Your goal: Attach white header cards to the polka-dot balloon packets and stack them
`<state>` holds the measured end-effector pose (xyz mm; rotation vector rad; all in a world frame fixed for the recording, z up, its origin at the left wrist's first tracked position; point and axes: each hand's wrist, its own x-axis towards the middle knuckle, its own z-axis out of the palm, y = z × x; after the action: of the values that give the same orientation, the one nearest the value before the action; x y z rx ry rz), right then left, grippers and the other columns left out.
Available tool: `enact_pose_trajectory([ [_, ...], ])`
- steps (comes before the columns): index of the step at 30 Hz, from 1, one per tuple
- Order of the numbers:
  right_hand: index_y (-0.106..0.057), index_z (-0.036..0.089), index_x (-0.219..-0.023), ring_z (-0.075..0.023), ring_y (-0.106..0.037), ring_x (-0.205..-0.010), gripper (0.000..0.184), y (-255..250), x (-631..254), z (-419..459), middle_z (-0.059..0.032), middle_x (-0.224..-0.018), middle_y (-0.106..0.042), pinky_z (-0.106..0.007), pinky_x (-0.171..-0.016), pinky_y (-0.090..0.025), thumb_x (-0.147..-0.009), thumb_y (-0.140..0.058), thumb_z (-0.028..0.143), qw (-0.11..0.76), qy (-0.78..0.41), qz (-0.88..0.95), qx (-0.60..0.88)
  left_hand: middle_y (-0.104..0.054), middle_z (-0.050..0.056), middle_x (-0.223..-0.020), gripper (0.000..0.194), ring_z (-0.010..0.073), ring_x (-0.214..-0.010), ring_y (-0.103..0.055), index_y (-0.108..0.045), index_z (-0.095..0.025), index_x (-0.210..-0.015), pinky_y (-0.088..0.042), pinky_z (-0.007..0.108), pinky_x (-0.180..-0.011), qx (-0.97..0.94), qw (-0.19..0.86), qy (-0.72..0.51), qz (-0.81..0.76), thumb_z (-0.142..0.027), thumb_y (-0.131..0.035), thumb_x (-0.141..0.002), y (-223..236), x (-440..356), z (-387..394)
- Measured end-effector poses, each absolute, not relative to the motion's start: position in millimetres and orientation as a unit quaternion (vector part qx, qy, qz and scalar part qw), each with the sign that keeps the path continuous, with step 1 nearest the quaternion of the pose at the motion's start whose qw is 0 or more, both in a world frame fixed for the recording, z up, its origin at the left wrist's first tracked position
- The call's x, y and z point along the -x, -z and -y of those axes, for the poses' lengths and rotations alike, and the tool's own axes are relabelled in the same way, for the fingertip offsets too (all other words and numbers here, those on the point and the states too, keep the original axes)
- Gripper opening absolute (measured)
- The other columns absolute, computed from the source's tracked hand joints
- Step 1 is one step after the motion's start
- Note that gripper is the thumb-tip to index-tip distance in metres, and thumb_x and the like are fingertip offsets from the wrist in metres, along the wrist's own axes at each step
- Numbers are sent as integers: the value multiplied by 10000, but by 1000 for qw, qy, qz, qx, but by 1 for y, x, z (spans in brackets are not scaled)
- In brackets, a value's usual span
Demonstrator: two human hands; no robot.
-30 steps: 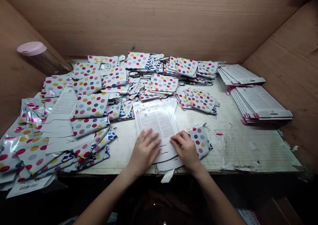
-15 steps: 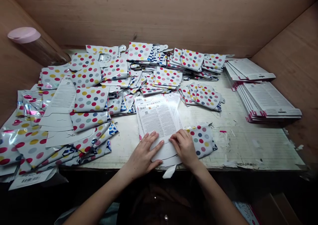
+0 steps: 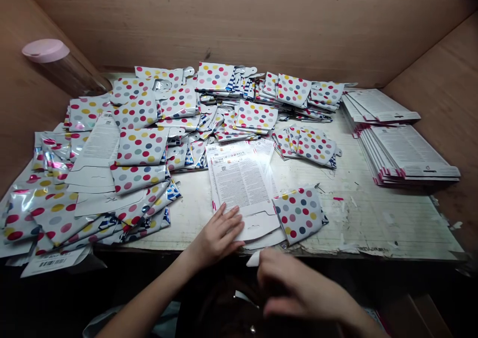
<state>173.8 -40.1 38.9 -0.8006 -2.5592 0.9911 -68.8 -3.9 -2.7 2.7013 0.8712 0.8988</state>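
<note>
My left hand [image 3: 220, 233] lies flat on the lower left of a printed cardboard sleeve [image 3: 244, 186], fingers stretched out. The sleeve rests on other printed card pieces and has a cut flap line near its bottom edge. My right hand [image 3: 295, 283] is in front of the table edge, smeared by motion, its fingers bent and the thumb apart. Beside its fingertips is a white paper scrap [image 3: 253, 259]; whether they touch is unclear. A thin white strip [image 3: 244, 297] shows lower down, over my dark clothing. Right of the sleeve lies a folded polka-dot packet [image 3: 300, 214].
Heaps of polka-dot packets [image 3: 140, 146] cover the left and back of the table [image 3: 358, 223]. Stacks of printed sleeves [image 3: 414, 151] stand at the right. A pink-lidded bottle [image 3: 67, 69] leans at the back left. Wooden panels [image 3: 239, 24] enclose the table.
My right hand has moved off the sleeve, down and toward me past the table edge. A thin white strip now shows below it. My left hand stays on the sleeve.
</note>
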Motion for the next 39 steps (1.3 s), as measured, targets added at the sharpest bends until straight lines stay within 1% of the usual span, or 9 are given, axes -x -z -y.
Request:
enact_pose_trajectory([
  [4,-604,193,-1063,-231,-525,-969,159,-37,-181,-5,-94,-1001,-616,-402,-849,-455,-938,-517,237,253,-247,851,389,-697,75,-956,190,218,-1055,-643,-615,-174,-1065,-504,430,-982,-856,120,-333,-377,-127,-544,-895,0,65,8],
  [7,-616,197,-869,-202,-537,-831,150,-26,-170,-27,-55,-824,-608,-362,-756,-476,-943,-485,192,287,-232,830,418,-635,49,-834,124,192,-866,-621,-619,-195,-867,-547,352,-785,-795,133,-337,-486,-158,-511,-915,-8,60,6],
  [11,-586,193,-913,-178,-553,-767,41,-18,-158,-31,-34,-814,-575,-314,-699,-493,-908,-555,219,300,-241,782,491,-553,60,-830,65,214,-786,-545,-592,-185,-888,-520,382,-682,-733,100,-334,-585,-242,-564,-900,-12,54,0],
  [16,-659,204,-944,-223,-530,-896,122,-9,-152,-17,-84,-954,-579,-375,-773,-475,-913,-545,177,283,-81,811,505,-609,116,-1186,282,300,-1117,-548,-612,-228,-1154,-500,497,-916,-768,53,-323,-551,-217,-616,-872,-4,55,2],
  [21,-642,122,-1131,-307,-492,-1098,250,-15,-146,-2,-136,-1130,-621,-445,-885,-430,-895,-567,155,177,59,870,457,-613,98,-1318,486,264,-1244,-552,-453,-189,-1396,-501,440,-1012,-896,55,-239,-371,-112,-501,-919,-1,71,-2],
  [26,-664,78,-1032,-279,-551,-965,262,-28,-134,-6,-129,-982,-655,-406,-796,-467,-899,-583,288,165,69,887,427,-680,90,-1208,530,239,-1108,-643,-473,-234,-1391,-548,323,-941,-920,84,-293,-248,-71,-525,-889,-13,88,-26],
  [31,-679,89,-990,-199,-572,-738,196,-51,-131,-16,-96,-868,-685,-342,-612,-424,-905,-503,104,274,165,875,363,-692,86,-1193,579,251,-1090,-660,-467,-192,-1402,-520,358,-996,-923,35,-322,-205,-102,-597,-845,-52,81,-28],
  [35,-645,125,-1155,-181,-619,-780,294,-80,-203,-34,-97,-990,-719,-318,-641,-437,-910,-490,80,361,232,825,367,-639,75,-1246,534,276,-1168,-587,-461,-236,-1406,-448,452,-1050,-809,5,-418,-414,-246,-567,-883,-66,59,-28],
  [39,-695,183,-1105,-190,-634,-763,237,-86,-343,-57,-98,-957,-728,-306,-697,-438,-909,-566,217,332,356,668,563,-391,239,-1371,857,440,-1274,-358,-381,-60,-1429,-343,596,-1038,-662,54,-263,-700,-622,-537,-800,-42,43,-45],
])
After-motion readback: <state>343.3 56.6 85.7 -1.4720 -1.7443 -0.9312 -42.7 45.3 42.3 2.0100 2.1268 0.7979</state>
